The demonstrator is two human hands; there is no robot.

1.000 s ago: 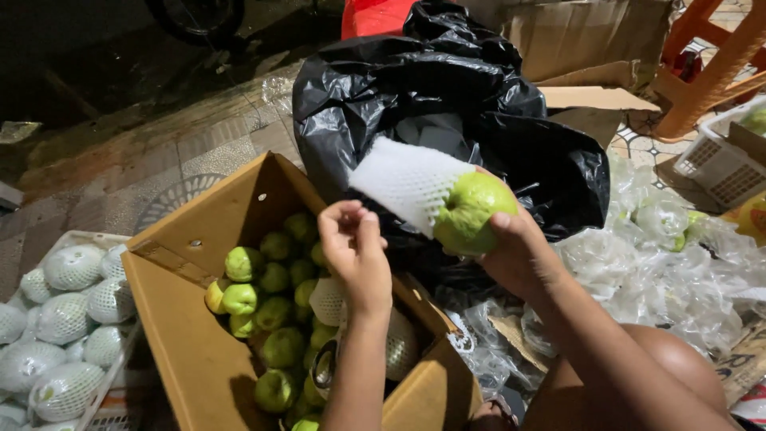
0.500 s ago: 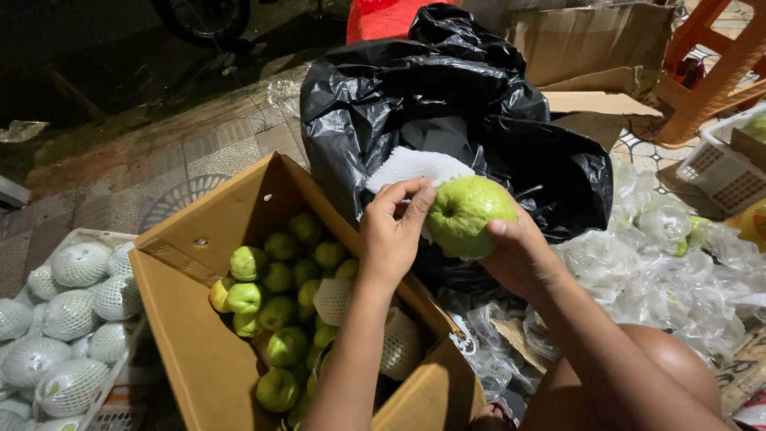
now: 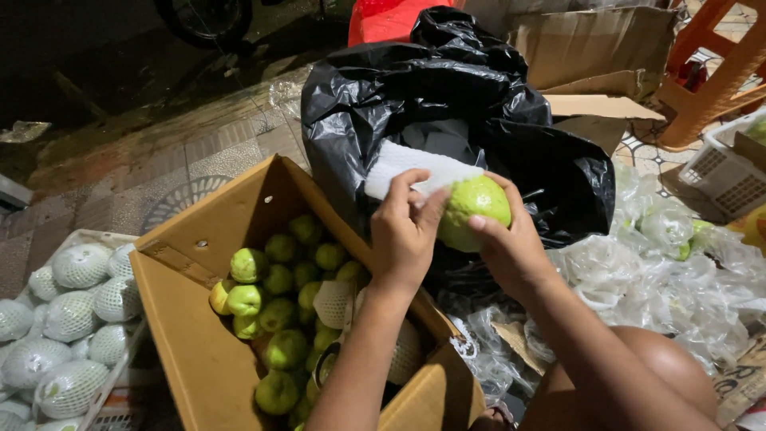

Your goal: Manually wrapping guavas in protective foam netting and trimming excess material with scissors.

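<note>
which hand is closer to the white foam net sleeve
Left. The left hand pinches the white foam net sleeve at its edge. The right hand grips the green guava beside it, not touching the sleeve.

Glossy black plastic bag [image 3: 511,104]; matt brown cardboard box [image 3: 191,335]; white foam net [image 3: 415,169], probably soft mesh.

Harsh light from near the camera, foreground bright, ground at top left dark, glare on plastic, sharp focus
</note>
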